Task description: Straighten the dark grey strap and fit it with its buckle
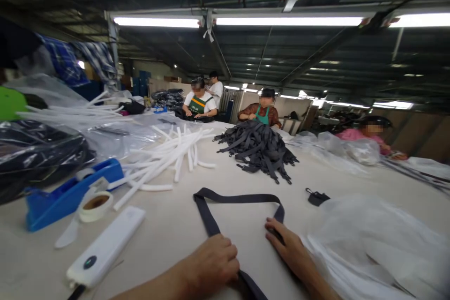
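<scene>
A long dark grey strap (pixel 242 198) lies on the white table in an angular loop. My left hand (pixel 214 262) is closed round the strap's left side, and one part of the strap runs out below it to the bottom edge. On the loop's right side, my right hand (pixel 290 246) has its fingers curled onto the strap, with the thumb side partly hidden. Beyond the loop sits a tangled pile of dark straps with clips (pixel 258 147). A small folded dark piece with a hook (pixel 317 197) rests to the right.
At left are a blue tape dispenser (pixel 70 194), a tape roll (pixel 95 205), a white power strip (pixel 107 246) and white foam tubes (pixel 168 154). Clear plastic bags (pixel 379 243) cover the right side. Several people are across the table.
</scene>
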The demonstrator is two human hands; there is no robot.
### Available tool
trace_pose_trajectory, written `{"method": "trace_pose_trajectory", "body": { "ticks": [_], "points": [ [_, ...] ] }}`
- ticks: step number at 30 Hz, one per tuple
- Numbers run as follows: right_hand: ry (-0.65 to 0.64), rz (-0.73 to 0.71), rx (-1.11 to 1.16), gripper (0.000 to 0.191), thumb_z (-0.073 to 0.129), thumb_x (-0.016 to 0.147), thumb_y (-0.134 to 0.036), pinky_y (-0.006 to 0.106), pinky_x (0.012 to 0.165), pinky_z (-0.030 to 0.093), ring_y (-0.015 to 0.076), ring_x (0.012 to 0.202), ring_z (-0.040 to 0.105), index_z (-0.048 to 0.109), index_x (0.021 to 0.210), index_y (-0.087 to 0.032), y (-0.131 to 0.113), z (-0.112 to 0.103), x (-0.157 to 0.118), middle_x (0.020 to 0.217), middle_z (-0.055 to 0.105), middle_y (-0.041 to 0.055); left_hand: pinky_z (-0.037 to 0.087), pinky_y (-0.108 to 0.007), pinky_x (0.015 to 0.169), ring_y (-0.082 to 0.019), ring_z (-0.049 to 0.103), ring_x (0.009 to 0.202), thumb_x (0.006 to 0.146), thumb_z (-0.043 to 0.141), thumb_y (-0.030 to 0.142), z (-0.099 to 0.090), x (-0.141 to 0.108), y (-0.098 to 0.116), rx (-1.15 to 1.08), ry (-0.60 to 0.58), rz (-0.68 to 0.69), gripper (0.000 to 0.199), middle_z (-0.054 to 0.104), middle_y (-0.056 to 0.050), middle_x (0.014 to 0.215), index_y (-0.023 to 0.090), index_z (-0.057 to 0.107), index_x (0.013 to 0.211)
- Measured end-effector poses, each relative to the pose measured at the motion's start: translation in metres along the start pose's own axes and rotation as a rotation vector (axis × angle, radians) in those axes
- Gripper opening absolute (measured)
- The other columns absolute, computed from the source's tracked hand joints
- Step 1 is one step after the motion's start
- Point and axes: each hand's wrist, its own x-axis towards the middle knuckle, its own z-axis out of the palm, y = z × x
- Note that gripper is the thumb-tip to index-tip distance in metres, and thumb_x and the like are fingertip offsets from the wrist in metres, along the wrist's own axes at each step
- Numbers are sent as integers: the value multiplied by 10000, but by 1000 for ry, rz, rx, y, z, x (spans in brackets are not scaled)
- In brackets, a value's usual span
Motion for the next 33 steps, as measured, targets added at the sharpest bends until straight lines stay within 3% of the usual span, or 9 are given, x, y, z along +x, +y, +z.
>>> {"method": "trace_pose_trajectory", "body": {
  "ticks": [6, 10, 12, 15, 17, 19, 23, 28, 33],
  "points": [
    [-446, -28, 414, 313, 590, 762, -388, 468, 1093, 409, 292, 1163, 605, 668, 1013, -217, -44, -14, -17, 1147, 712, 78, 374, -225, 535, -131, 631, 657, 966, 514, 327, -15, 29, 17, -279, -194, -100, 232, 693, 36, 739, 209, 596, 783],
    [-431, 51, 470, 443, 668, 746, -564, 428, 1035, 446, 292, 1119, 614, 634, 1015, -214, -35, -31, -21, 1084, 702, 93, 399, -242, 543, -165, 674, 726, 949, 529, 434, -26, 44, 22, -354, -252, -72, 260, 721, 29, 789, 240, 646, 822],
    [-399, 138, 470, 547, 614, 754, -669, 412, 998, 467, 289, 1147, 591, 604, 1054, -212, -25, -39, -21, 1128, 672, 106, 478, -238, 695, -162, 679, 850, 971, 495, 400, -36, 42, 10, -435, -132, -143, 236, 734, 15, 907, 248, 664, 909],
    [-414, 225, 366, 579, 549, 764, -701, 370, 820, 502, 256, 997, 610, 582, 1065, -208, -26, -48, -28, 1059, 650, 90, 455, -335, 988, -224, 606, 1092, 907, 580, 309, -49, 22, -23, -350, 122, -502, 244, 680, -66, 1158, 218, 624, 1129],
    [-505, 185, 232, 515, 630, 721, -615, 345, 749, 468, 224, 879, 591, 605, 1027, -202, -39, -52, -35, 958, 645, 58, 397, -414, 1079, -285, 522, 1222, 786, 697, 283, -48, 3, -48, -245, 89, -693, 499, 594, -114, 1310, 202, 559, 1259],
    [-581, 123, 65, 384, 722, 637, -442, 328, 720, 420, 202, 821, 555, 632, 923, -202, -53, -53, -41, 871, 633, 24, 418, -375, 1061, -263, 533, 1211, 798, 656, 260, -38, -16, -71, -233, -26, -790, 413, 604, -89, 1287, 215, 595, 1204],
    [-485, 114, -122, 123, 616, 595, -237, 313, 641, 324, 164, 719, 497, 520, 662, -203, -64, -49, -45, 703, 549, -15, 463, -360, 983, -243, 608, 1105, 893, 388, 148, -19, -41, -100, -213, -29, -986, 284, 675, -98, 1136, 185, 638, 1023],
    [-411, 231, 179, 236, 462, 781, -466, 297, 571, 374, 150, 584, 520, 464, 848, -239, -44, -47, -39, 647, 557, -39, 491, -413, 927, -299, 642, 1066, 879, 340, 130, -20, -61, -120, -162, 41, -1251, 352, 699, -147, 1096, 161, 626, 1083],
    [-259, 42, -104, 140, 545, 731, -363, 342, 658, 394, 198, 686, 568, 591, 722, -231, -24, -48, -35, 690, 645, 9, 490, -390, 943, -292, 634, 1101, 871, 347, 105, -21, -72, -129, -144, 110, -1370, 422, 675, -156, 1178, 173, 627, 1181]
  ]
}}
